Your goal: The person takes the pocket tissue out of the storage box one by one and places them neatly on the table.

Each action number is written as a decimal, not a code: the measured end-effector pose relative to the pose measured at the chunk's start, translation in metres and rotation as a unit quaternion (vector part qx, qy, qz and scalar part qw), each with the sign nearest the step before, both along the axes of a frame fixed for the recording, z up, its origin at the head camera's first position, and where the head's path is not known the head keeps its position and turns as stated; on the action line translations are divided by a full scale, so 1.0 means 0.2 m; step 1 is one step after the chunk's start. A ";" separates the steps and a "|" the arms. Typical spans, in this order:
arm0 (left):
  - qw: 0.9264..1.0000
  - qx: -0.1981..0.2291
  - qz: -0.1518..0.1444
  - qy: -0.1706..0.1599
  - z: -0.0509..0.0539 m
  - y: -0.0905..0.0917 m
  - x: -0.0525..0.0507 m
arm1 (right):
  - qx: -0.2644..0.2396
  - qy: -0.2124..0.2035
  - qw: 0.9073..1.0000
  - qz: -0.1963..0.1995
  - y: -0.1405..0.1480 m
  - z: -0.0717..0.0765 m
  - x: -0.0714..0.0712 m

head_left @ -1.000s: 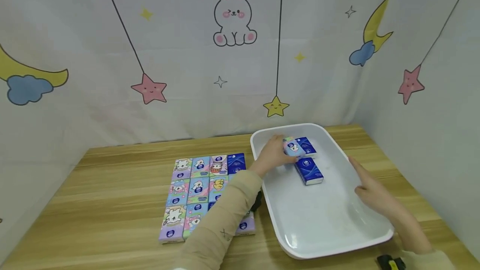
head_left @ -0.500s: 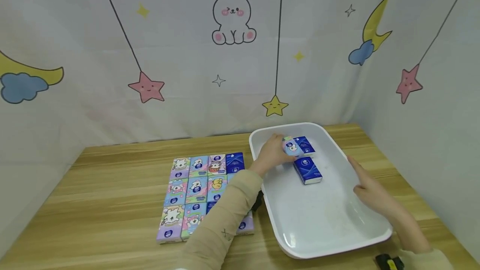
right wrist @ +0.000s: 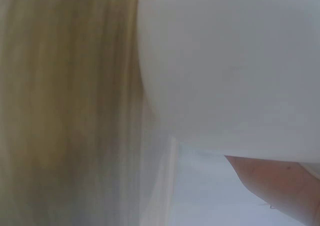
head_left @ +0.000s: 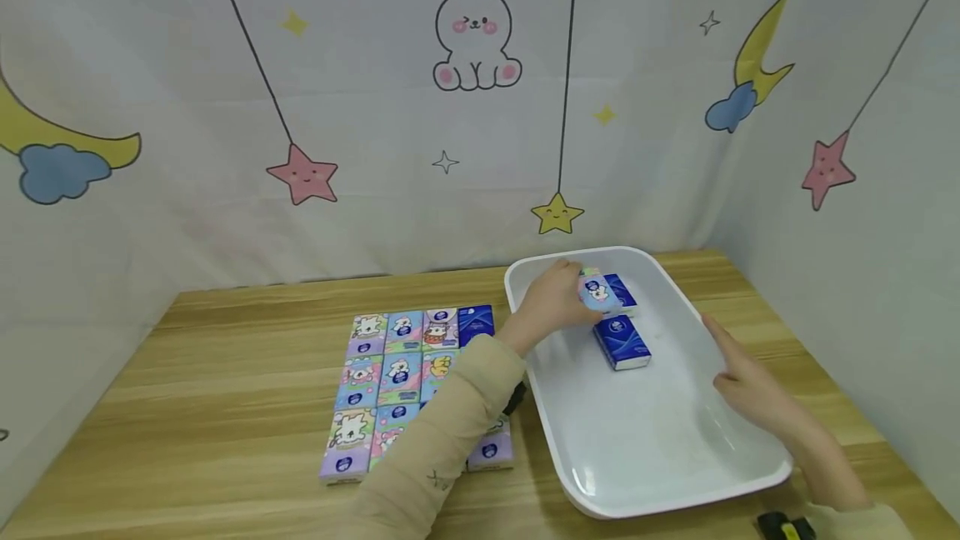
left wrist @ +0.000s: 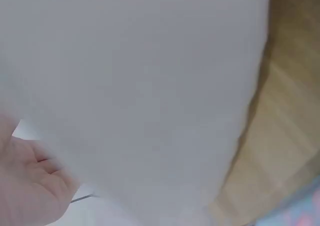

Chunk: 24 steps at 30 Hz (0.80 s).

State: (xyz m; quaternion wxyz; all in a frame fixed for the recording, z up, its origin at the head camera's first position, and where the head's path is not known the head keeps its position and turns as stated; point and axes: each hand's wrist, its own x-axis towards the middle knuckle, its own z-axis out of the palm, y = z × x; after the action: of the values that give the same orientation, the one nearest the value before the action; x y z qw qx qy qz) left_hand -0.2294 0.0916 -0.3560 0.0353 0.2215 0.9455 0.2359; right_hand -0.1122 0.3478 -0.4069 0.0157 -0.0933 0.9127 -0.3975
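Note:
In the head view my left hand (head_left: pixel 551 302) reaches into the white plastic tray (head_left: pixel 660 448). It holds a light-blue cartoon tissue pack (head_left: pixel 598 293) between thumb and fingers, near the tray's far left part. That pack partly hides a dark-blue tissue pack (head_left: pixel 622 292) behind it. Just in front lies another dark-blue tissue pack (head_left: pixel 622 343) on the tray floor. My right hand (head_left: pixel 757 390) grips the tray's right rim, thumb toward the inside and index finger along the edge; its other fingers are mostly hidden. The right wrist view shows part of this hand (right wrist: pixel 272 186) beyond the pale tray wall.
Left of the tray, rows of cartoon tissue packs (head_left: pixel 400 377) lie close together on the wooden table (head_left: pixel 225 390). A dark-blue pack (head_left: pixel 476 324) ends the far row. My left forearm covers some of them. A printed curtain (head_left: pixel 375 107) hangs behind the table.
My left hand and the light-blue tissue pack have shifted slightly up and to the right within the tray. The right hand stays on the rim, and the view has shifted slightly.

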 end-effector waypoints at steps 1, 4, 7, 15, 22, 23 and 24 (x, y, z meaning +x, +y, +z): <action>1.000 -0.009 -0.002 0.002 0.02 -0.01 0.01 | -0.002 0.000 1.000 0.001 0.00 0.00 0.00; 0.999 -0.030 -0.015 0.012 0.09 -0.03 0.07 | -0.001 0.000 1.000 0.002 0.00 0.00 0.00; 0.998 -0.038 -0.033 0.022 0.13 -0.07 0.12 | 0.001 -0.003 1.000 0.002 0.00 0.00 0.00; 0.997 -0.024 -0.071 0.024 0.15 -0.19 0.24 | 0.010 -0.009 1.000 0.000 0.00 0.00 0.00; 0.997 -0.011 -0.076 0.024 0.14 -0.28 0.33 | 0.011 -0.010 1.000 0.000 0.00 0.00 0.00; 0.997 -0.007 -0.075 0.024 0.13 -0.29 0.34 | 0.011 -0.010 1.000 0.000 -0.01 0.00 0.00; 0.997 -0.002 -0.075 0.024 0.13 -0.31 0.35 | 0.011 -0.011 1.000 0.000 -0.01 0.01 0.00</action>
State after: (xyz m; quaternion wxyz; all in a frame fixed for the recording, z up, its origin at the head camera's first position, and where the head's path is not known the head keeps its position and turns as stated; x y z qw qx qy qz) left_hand -0.1589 0.0305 -0.3295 0.0301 0.2970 0.9274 0.2254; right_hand -0.1121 0.3464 -0.4058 0.0265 -0.0890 0.9167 -0.3886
